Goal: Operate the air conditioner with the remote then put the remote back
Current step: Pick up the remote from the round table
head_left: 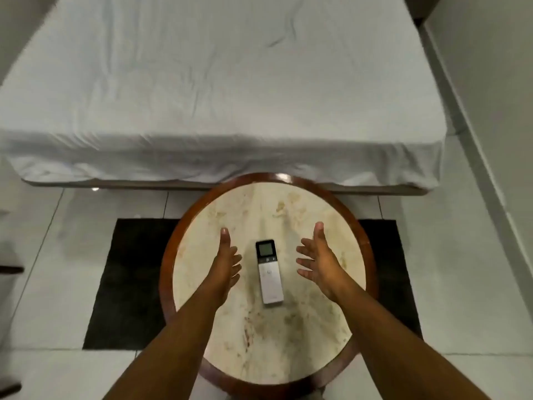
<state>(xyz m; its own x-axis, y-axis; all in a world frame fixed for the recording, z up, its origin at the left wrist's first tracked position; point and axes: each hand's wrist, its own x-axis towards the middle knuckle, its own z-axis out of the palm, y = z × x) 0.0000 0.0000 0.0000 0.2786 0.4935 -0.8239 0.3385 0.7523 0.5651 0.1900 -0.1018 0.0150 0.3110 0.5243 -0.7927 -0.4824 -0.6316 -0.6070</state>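
I held both forearms stretched out over the round table (331, 203), my left hand (226, 265) and right hand (318, 259) apart, palms turned inward toward each other, thumbs pointing away from me, fingers spread and gripping nothing. The remote (268, 272) lay flat on the marble top between them, screen end toward the bed (219, 90), touched by neither hand.

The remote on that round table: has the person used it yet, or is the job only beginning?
One picture cannot tell. The remote lies flat on the round table, screen end toward the bed. The left hand and right hand are open on either side, holding nothing. This suits either the start or the finish.
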